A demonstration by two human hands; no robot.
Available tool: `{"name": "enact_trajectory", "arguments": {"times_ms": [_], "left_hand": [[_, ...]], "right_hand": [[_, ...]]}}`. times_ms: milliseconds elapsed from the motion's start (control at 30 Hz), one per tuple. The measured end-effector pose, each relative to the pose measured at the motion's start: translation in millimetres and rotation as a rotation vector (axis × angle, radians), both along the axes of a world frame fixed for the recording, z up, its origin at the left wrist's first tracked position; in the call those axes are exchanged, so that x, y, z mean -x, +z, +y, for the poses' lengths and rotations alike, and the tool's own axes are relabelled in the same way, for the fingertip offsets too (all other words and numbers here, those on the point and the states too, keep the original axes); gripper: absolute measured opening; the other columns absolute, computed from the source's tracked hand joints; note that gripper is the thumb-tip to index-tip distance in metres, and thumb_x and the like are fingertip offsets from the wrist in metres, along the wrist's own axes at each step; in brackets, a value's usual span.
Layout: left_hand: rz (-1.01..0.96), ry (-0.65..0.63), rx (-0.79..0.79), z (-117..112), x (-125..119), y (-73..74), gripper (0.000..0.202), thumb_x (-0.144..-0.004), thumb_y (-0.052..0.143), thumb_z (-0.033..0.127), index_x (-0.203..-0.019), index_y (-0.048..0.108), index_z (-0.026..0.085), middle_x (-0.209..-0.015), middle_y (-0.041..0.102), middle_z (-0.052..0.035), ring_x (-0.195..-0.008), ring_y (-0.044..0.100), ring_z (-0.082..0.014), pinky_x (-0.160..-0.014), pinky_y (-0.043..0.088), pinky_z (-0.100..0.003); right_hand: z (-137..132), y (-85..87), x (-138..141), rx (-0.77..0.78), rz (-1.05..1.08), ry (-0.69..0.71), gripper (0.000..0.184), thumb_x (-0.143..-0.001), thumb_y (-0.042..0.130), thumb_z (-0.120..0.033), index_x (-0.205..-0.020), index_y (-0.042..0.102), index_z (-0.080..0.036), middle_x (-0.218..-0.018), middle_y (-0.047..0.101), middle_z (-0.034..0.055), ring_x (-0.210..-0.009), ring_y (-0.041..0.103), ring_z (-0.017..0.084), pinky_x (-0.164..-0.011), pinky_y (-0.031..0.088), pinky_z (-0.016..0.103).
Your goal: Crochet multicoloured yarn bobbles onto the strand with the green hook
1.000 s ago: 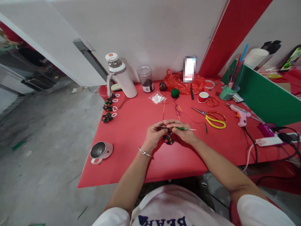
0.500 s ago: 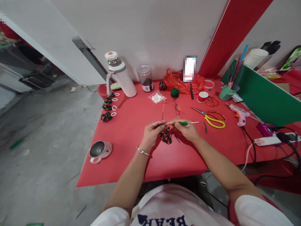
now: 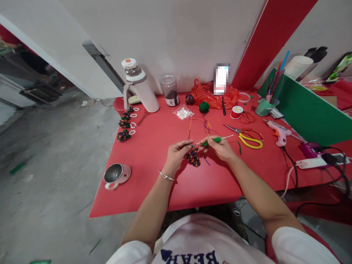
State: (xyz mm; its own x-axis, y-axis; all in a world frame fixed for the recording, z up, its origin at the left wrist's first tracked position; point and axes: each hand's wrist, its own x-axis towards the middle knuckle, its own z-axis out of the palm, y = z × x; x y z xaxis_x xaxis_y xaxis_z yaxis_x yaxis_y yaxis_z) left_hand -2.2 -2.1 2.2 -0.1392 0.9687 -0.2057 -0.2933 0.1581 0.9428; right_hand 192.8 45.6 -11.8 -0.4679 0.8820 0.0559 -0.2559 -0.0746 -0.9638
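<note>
Over the middle of the red table, my left hand pinches a small multicoloured crochet piece that hangs below its fingertips. My right hand grips a green-handled crochet hook, its metal shaft pointing right and its tip at the piece. Orange and purple yarn strands trail from the work toward the back of the table. A bangle circles my left wrist.
Yellow scissors, red scissors, a thread spool and a glue gun lie to the right. A white flask, a jar, yarn balls, a bead bag and finished pieces stand behind. A steel cup sits front left.
My right hand drew the hook to the right and slightly up, away from the left hand. The crochet piece stayed pinched in my left hand.
</note>
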Motion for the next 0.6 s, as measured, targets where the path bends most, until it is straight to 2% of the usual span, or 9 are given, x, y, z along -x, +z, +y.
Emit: {"name": "enact_trajectory", "arguments": {"times_ms": [100, 233, 333, 433, 600], "left_hand": [[-0.03, -0.037, 0.03, 0.2, 1.5, -2.8, 0.028, -0.062, 0.085, 0.025, -0.087, 0.083, 0.015, -0.063, 0.068, -0.0031, -0.05, 0.046, -0.0078, -0.049, 0.031, -0.023], [-0.046, -0.043, 0.036, 0.3, 3.3, -3.5, 0.029, -0.062, 0.085, 0.024, -0.089, 0.082, 0.015, -0.06, 0.064, -0.001, -0.048, 0.043, -0.006, -0.048, 0.029, -0.023], [-0.048, -0.072, 0.021, -0.4, 2.8, -1.3, 0.034, -0.06, 0.085, 0.02, -0.093, 0.082, 0.015, -0.071, 0.071, -0.004, -0.054, 0.052, -0.0081, -0.051, 0.035, -0.023], [-0.063, -0.114, 0.001, -1.0, 0.8, 0.2, 0.043, -0.056, 0.088, 0.016, -0.098, 0.082, 0.015, -0.081, 0.075, -0.0061, -0.068, 0.063, -0.013, -0.063, 0.047, -0.026], [-0.077, -0.123, 0.006, -1.4, -0.6, 1.2, 0.044, -0.054, 0.09, 0.015, -0.098, 0.082, 0.015, -0.077, 0.075, -0.0053, -0.07, 0.065, -0.0137, -0.071, 0.051, -0.029]], "right_hand": [[0.9, -2.7, 2.5, 0.062, 0.059, -0.013, 0.038, -0.083, 0.074, -0.058, -0.088, 0.078, -0.021, -0.088, 0.08, 0.0068, -0.067, 0.073, 0.014, -0.062, 0.06, 0.024], [1.1, -3.6, 3.5, 0.083, 0.045, -0.025, 0.038, -0.082, 0.077, -0.057, -0.087, 0.078, -0.02, -0.088, 0.08, 0.0074, -0.072, 0.075, 0.015, -0.06, 0.059, 0.023], [0.6, -2.4, 3.8, 0.11, 0.058, -0.039, 0.039, -0.08, 0.077, -0.058, -0.086, 0.078, -0.02, -0.089, 0.08, 0.0077, -0.073, 0.074, 0.015, -0.059, 0.058, 0.023], [0.5, -1.1, 4.6, 0.15, 0.082, -0.049, 0.042, -0.077, 0.079, -0.06, -0.085, 0.078, -0.02, -0.086, 0.08, 0.0072, -0.071, 0.074, 0.015, -0.056, 0.056, 0.022], [1.1, -0.4, 4.3, 0.126, 0.063, -0.045, 0.041, -0.078, 0.079, -0.06, -0.084, 0.078, -0.019, -0.085, 0.08, 0.0069, -0.07, 0.073, 0.015, -0.057, 0.056, 0.022]]}}
